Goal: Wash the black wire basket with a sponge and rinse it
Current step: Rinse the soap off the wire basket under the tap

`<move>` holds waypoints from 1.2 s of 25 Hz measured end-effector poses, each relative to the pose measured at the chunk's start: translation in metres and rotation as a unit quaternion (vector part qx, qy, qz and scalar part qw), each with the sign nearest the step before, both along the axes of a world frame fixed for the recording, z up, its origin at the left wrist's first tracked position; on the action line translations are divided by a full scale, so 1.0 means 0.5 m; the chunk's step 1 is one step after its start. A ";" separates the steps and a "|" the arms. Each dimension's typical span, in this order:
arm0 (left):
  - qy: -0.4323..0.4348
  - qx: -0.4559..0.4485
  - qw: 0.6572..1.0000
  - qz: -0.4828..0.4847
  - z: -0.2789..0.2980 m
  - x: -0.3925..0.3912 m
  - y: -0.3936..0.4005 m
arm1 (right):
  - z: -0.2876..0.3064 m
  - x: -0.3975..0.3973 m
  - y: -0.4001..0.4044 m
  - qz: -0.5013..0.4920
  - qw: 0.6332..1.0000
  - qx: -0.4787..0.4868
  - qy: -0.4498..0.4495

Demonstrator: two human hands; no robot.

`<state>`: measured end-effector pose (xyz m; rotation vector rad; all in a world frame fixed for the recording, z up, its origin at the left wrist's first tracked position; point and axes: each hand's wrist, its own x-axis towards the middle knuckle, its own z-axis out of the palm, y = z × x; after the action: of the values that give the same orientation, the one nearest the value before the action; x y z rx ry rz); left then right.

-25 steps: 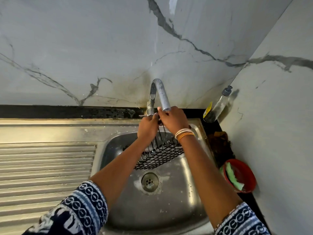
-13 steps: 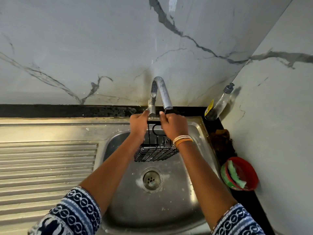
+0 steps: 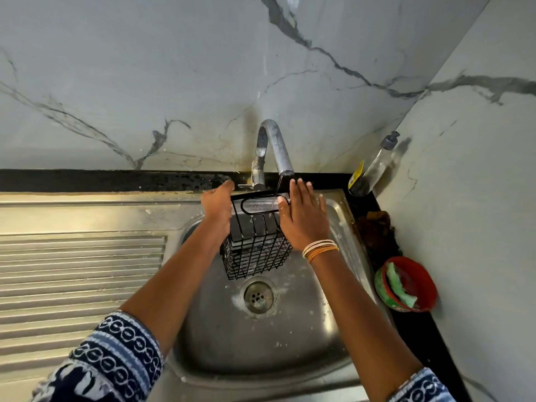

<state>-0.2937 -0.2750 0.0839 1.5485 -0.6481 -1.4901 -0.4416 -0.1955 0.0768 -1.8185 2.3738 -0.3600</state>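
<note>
The black wire basket (image 3: 255, 250) hangs upright over the steel sink (image 3: 261, 358), its solid top band and oval handle slot under the tap (image 3: 275, 140). A thin stream of water falls from the spout onto the top rim. My left hand (image 3: 217, 210) presses flat against the basket's left side, fingers pointing to the wall. On the right side, my right hand (image 3: 304, 219) presses with straight fingers, its thumb lying on the rim. A green sponge (image 3: 398, 285) lies in a red bowl (image 3: 423, 285) on the right counter.
The drain (image 3: 258, 295) is just below the basket. A ribbed draining board (image 3: 81, 271) fills the left. A clear soap pump bottle (image 3: 371, 166) stands in the back right corner, with a brown cloth (image 3: 377, 230) in front of it. Marble walls close off the back and right.
The basket has turned from tilted to upright and moved up under the spout. Both hands have gone from gripping its top edge to flat against its sides.
</note>
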 end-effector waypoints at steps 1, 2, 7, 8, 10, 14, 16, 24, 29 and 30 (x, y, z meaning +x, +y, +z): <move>0.001 0.009 1.000 0.000 0.000 0.004 0.000 | -0.003 0.004 0.003 0.000 1.000 -0.007 -0.003; -0.001 0.010 1.000 -0.001 -0.002 0.006 -0.002 | -0.003 0.020 0.009 0.030 0.999 -0.018 -0.002; 0.014 0.034 0.999 -0.009 -0.001 0.024 0.006 | 0.003 0.023 0.015 0.048 0.988 -0.071 -0.128; 0.025 0.054 0.998 -0.002 0.001 0.027 0.008 | 0.008 0.015 0.018 -0.013 0.971 -0.072 -0.226; 0.052 0.097 0.994 0.026 0.007 0.029 0.013 | 0.004 0.013 0.034 -0.095 0.888 -0.072 -0.444; 0.094 0.177 0.977 0.071 0.005 0.027 0.019 | -0.037 0.015 0.037 -0.104 0.858 -0.167 -0.475; 0.099 0.209 0.971 0.062 0.001 0.025 0.025 | -0.039 0.018 0.013 -0.149 0.880 -0.168 -0.418; -0.114 0.074 0.967 -0.215 -0.019 0.051 0.048 | -0.005 0.022 -0.043 -0.080 0.967 -0.190 -0.150; -0.042 0.074 0.939 -0.333 -0.022 0.072 0.059 | 0.041 0.037 -0.074 0.011 0.992 -0.108 -0.066; -0.042 0.072 0.932 -0.354 -0.024 0.072 0.059 | 0.050 0.037 -0.078 0.022 0.994 -0.099 -0.051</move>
<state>-0.2577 -0.2457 0.0717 1.5729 -1.2666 -2.0359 -0.4232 -0.2344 0.1017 -1.8797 2.2974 -0.6869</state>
